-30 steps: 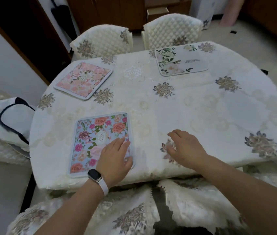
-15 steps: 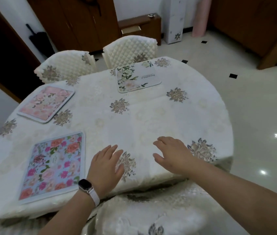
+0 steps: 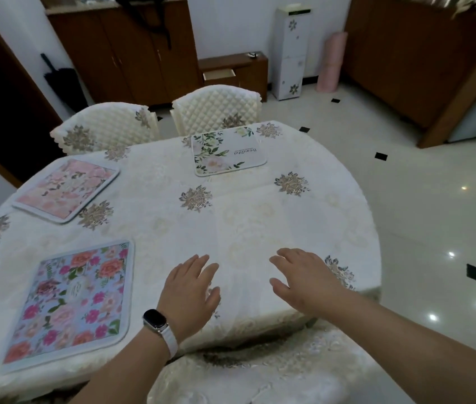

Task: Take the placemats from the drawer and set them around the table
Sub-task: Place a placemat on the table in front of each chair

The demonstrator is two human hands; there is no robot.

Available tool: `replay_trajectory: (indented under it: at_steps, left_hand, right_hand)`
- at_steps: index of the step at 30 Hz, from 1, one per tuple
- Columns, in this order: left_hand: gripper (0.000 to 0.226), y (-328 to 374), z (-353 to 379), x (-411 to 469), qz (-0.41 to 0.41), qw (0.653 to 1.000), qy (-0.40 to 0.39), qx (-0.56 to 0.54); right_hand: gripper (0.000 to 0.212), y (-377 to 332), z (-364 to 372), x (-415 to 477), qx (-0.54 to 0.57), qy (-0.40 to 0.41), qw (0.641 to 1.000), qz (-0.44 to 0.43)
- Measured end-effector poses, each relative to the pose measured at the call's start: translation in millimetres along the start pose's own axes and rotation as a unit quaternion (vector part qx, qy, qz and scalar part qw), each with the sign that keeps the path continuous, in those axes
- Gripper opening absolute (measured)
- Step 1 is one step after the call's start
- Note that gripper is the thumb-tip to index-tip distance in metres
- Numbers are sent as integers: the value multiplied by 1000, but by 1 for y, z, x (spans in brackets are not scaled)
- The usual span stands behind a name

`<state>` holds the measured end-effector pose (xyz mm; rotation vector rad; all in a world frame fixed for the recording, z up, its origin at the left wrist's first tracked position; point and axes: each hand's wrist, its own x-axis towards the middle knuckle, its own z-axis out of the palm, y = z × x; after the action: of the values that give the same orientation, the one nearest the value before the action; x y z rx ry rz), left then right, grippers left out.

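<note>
Three placemats lie on the round table (image 3: 260, 217) with its cream flowered cloth. A blue mat with bright flowers (image 3: 73, 298) is at the near left. A pink flowered mat (image 3: 66, 189) lies at the far left, and a white mat with green leaves (image 3: 226, 154) at the far side. My left hand (image 3: 190, 293), with a watch on the wrist, hovers flat over the near edge, right of the blue mat, fingers apart and holding nothing. My right hand (image 3: 306, 275) is beside it, also spread and holding nothing. A small drawer (image 3: 219, 74) stands open in the low cabinet behind.
Two quilted cream chairs (image 3: 105, 129) (image 3: 216, 107) stand at the far side, and a covered chair (image 3: 260, 377) is right below me. Dark wooden cabinets line the back wall. Glossy tiled floor (image 3: 420, 228) spreads to the right, with a white dispenser (image 3: 290, 53) and a pink roll (image 3: 330, 62).
My left hand has come off the blue mat and moved right onto the bare cloth. The view has swung to the right, and both hands now hover near the table's front edge.
</note>
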<state>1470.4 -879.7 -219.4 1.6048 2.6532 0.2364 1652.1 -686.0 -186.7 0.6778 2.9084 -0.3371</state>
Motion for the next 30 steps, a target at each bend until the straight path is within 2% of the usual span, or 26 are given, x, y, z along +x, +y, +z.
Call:
replay_trajectory:
  at_steps: [6, 10, 12, 15, 20, 25, 30]
  left_hand:
    - [50, 21, 10, 14, 15, 999, 4, -40]
    - [48, 50, 12, 26, 29, 999, -8, -26]
    - [48, 69, 15, 40, 29, 999, -13, -14]
    - [50, 109, 22, 71, 30, 999, -22, 2]
    - [50, 218, 39, 124, 27, 999, -35, 0]
    - [50, 328, 51, 180, 47, 998, -36, -2]
    - [51, 400, 48, 232, 67, 998, -19, -9]
  right_hand:
    - [54, 25, -5, -5, 3, 8, 999, 35]
    - [73, 56, -6, -10, 28, 21, 998, 45]
    - [65, 83, -8, -9, 45, 31, 997, 50]
    - [55, 135, -9, -7, 67, 39, 996, 51]
    - [55, 243, -18, -27, 90, 21, 994, 54]
    - [54, 361, -43, -57, 80, 38, 993, 71]
    - [55, 446, -73, -80, 83, 71, 990, 94]
